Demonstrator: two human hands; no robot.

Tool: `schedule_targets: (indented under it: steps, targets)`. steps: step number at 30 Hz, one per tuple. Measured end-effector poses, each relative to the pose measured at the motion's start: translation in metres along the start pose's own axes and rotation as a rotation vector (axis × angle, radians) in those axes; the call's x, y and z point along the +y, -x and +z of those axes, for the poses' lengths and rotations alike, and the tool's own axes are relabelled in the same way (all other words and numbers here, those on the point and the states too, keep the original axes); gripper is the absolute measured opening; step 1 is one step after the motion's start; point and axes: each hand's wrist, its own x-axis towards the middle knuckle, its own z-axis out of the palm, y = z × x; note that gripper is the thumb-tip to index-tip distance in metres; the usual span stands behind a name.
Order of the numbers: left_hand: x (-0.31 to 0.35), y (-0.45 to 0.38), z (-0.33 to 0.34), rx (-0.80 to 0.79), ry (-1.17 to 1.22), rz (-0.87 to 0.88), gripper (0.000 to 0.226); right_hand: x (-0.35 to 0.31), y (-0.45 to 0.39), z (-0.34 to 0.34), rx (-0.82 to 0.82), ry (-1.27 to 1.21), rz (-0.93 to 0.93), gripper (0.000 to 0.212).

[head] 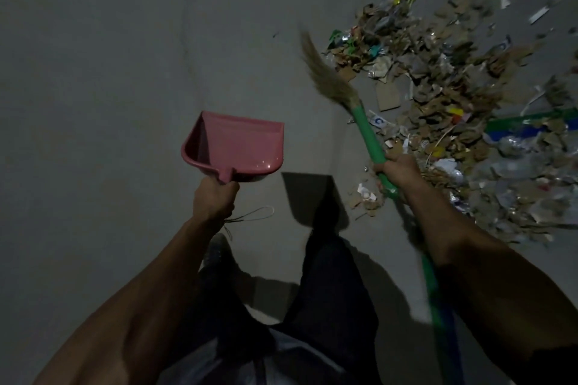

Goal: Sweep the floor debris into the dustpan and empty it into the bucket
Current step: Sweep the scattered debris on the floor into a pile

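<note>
Right now you are at the very start of a sweep, with nothing collected yet. Your left hand (215,197) has its grip wrapped tight round the handle of the pink dustpan (234,147), which is held up off the floor (109,56) and looks empty. Your right hand (398,170) is clenched on the green shaft of the broom (370,137), its bristles blurred and lifted at the near edge of the debris (444,78), a wide scatter of cardboard scraps and wrappers to your right. No bucket is in view. Next, I judge, you should set the dustpan's lip flat on the floor beside the pile and draw the broom toward it.
</note>
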Motion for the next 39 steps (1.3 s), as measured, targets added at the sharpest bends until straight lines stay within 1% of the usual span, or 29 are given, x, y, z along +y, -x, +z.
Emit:
schedule_targets:
  steps: [2,3,5,7,10,14,16,19,21,23,26,27,29,32,34,36,37,38,39]
  targets:
    - [0.018,0.002,0.027,0.008,0.017,-0.007,0.002,-0.013,-0.027,-0.028,0.002,-0.046,0.007,0.027]
    - [0.027,0.003,0.038,0.009,0.019,-0.008,0.002,-0.018,-0.040,-0.040,-0.001,-0.062,0.009,0.026]
    - [0.042,0.004,0.059,0.007,0.007,-0.001,0.006,-0.028,-0.061,-0.062,-0.002,-0.090,0.013,0.023]
    - [0.054,0.004,0.075,0.013,-0.014,0.009,0.009,-0.039,-0.080,-0.081,0.008,-0.128,0.015,0.015]
    - [0.070,0.002,0.093,0.035,-0.065,0.024,0.009,-0.055,-0.113,-0.109,0.005,-0.236,0.080,0.006]
    - [0.084,0.001,0.108,0.051,-0.119,0.028,0.009,-0.064,-0.138,-0.138,0.016,-0.424,0.156,0.006]
    - [0.090,0.002,0.113,0.052,-0.131,0.033,0.012,-0.069,-0.125,-0.138,0.040,-0.490,0.134,0.010]
    - [0.097,0.006,0.118,0.049,-0.136,0.049,0.014,-0.063,-0.073,-0.118,0.101,-0.538,0.048,0.014]
    - [0.100,0.011,0.119,0.053,-0.144,0.059,0.014,-0.047,-0.025,-0.096,0.072,-0.553,0.019,0.013]
    - [0.100,0.016,0.118,0.052,-0.147,0.071,0.014,-0.026,0.019,-0.073,0.000,-0.589,0.033,0.021]
    - [0.094,0.024,0.115,0.047,-0.161,0.086,0.015,0.004,0.053,-0.052,-0.079,-0.548,0.092,0.038]
    - [0.090,0.026,0.113,0.045,-0.164,0.088,0.015,0.012,0.054,-0.050,-0.100,-0.520,0.119,0.040]
    - [0.081,0.030,0.112,0.042,-0.166,0.095,0.016,0.023,0.051,-0.055,-0.099,-0.425,0.150,0.030]
    - [0.066,0.036,0.109,0.036,-0.174,0.109,0.016,0.032,0.031,-0.079,-0.011,-0.364,0.184,0.024]
    - [0.054,0.042,0.106,0.033,-0.177,0.118,0.015,0.033,0.016,-0.099,0.047,-0.296,0.167,0.018]
    - [0.041,0.049,0.102,0.031,-0.179,0.129,0.013,0.034,0.010,-0.112,0.073,-0.181,0.132,0.004]
    - [0.035,0.052,0.100,0.026,-0.177,0.137,0.013,0.036,0.013,-0.114,0.097,-0.134,0.109,0.003]
    - [0.029,0.057,0.098,0.020,-0.175,0.144,0.014,0.039,0.019,-0.113,0.137,-0.102,0.073,0.008]
    - [0.023,0.061,0.096,0.012,-0.173,0.150,0.014,0.044,0.028,-0.110,0.189,-0.064,0.024,0.020]
